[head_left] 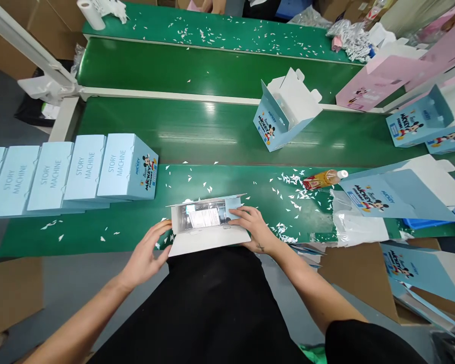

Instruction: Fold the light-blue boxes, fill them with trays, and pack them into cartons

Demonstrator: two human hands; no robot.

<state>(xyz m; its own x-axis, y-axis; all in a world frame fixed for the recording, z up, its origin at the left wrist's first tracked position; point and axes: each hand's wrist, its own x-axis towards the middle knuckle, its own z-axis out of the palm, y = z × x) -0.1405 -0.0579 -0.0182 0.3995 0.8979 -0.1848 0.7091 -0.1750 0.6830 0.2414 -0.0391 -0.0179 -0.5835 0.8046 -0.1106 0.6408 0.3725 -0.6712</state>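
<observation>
While hands [147, 253] [256, 230] touch box [212, 240], cartons [116, 174] read "STORY MACHINE".

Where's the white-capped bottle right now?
The bottle is in the head view, right of centre, on the near green bench, between scattered white scraps and an open light-blue box, farther right than the right hand.

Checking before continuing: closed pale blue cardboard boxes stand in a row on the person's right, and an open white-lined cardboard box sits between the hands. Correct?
No: the head view shows the row of closed pale blue cardboard boxes on the person's left. The open box is between the left hand and right hand.
</observation>
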